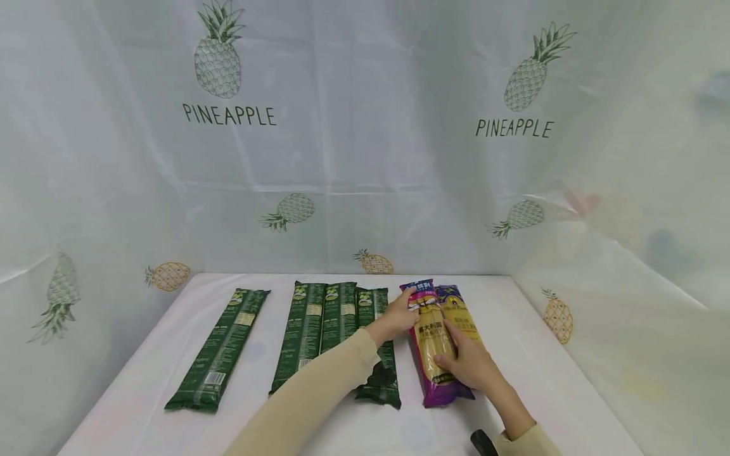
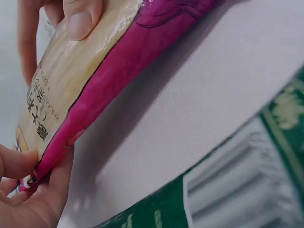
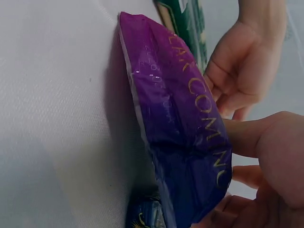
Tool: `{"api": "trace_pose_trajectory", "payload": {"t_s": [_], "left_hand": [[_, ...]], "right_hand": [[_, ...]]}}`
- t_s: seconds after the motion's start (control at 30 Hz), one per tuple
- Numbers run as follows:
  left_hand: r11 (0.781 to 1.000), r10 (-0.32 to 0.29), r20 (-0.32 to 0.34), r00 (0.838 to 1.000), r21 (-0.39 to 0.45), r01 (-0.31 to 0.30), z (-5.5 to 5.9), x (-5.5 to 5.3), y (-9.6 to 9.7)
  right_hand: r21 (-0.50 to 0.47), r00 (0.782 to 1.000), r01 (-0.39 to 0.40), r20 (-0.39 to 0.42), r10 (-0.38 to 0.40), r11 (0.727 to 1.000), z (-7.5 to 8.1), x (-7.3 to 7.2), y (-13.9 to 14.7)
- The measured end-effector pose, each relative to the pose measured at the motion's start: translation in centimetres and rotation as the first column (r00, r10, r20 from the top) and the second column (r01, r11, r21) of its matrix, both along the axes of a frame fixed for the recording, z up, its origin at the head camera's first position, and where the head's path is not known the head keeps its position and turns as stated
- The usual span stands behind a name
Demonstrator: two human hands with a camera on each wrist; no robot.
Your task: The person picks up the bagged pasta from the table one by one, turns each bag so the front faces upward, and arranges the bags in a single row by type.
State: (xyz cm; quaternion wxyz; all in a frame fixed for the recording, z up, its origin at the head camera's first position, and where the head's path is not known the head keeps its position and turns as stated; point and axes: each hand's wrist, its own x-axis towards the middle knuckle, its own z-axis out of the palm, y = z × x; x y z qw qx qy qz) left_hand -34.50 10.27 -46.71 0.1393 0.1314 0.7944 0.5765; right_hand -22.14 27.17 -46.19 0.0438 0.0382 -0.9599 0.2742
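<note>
A pink and purple packet of spaghetti (image 1: 431, 339) with a clear front is held by both hands over the right part of the table. My left hand (image 1: 399, 315) pinches its far left edge, thumb on the front and fingers at the side. On the near right side my right hand (image 1: 470, 361) grips it, thumb across the front. In the left wrist view a shadow lies under the packet's pink side (image 2: 102, 99); its purple end (image 3: 175, 109) is tilted in the right wrist view. A blue and yellow spaghetti packet (image 1: 459, 310) lies beside it, partly hidden by it and my right hand.
Three green spaghetti packets lie side by side: left (image 1: 299, 335), middle (image 1: 339, 316) and right (image 1: 371, 310), partly covered by my left arm. Another green packet (image 1: 219, 348) lies apart at the left. A pineapple-print sheet (image 1: 365, 152) hangs behind the white table (image 1: 251, 405).
</note>
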Motion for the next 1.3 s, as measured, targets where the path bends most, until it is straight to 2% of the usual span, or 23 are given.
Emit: {"api": "trace_pose_trajectory", "payload": {"t_s": [0.13,0.23,0.3,0.37,0.53,0.73,0.97,1.3], "left_hand": [[1.0,-0.016,0.044,0.999,0.008,0.016,-0.6,-0.4,0.2],[0.999,-0.014,0.056,0.998,-0.031,0.016,-0.9,-0.6,0.2],[0.997,-0.002,0.041,0.999,-0.078,0.006,-1.0,-0.8,0.2],[0.991,-0.004,-0.003,1.0,-0.136,0.003,-1.0,-0.9,0.2],[0.959,-0.042,-0.114,0.993,-0.285,0.008,-0.9,-1.3,0.0],[0.901,-0.087,-0.138,0.987,-0.433,0.019,-0.8,-1.9,0.1],[0.874,-0.075,-0.115,0.99,-0.487,0.01,-0.7,-1.9,0.5],[0.844,-0.065,-0.126,0.99,-0.536,-0.013,-0.2,-1.6,1.0]], "right_hand": [[0.057,1.0,0.027,-0.012,-0.027,0.998,-0.4,-0.5,-0.4],[0.108,0.999,0.041,-0.013,-0.039,0.993,-0.4,-0.9,-0.7],[0.145,0.999,0.046,-0.018,-0.044,0.988,-0.4,-1.1,-0.9],[0.187,0.998,0.056,-0.019,-0.054,0.981,-0.2,-1.2,-1.1],[0.253,0.995,0.091,0.007,-0.096,0.963,-0.2,-1.5,-1.5],[0.264,0.995,0.094,0.019,-0.103,0.96,-0.3,-2.0,-1.5],[0.303,0.99,0.094,0.069,-0.121,0.948,-0.4,-2.5,-1.1],[0.261,0.993,0.075,0.073,-0.097,0.963,-0.8,-2.9,-0.7]]}}
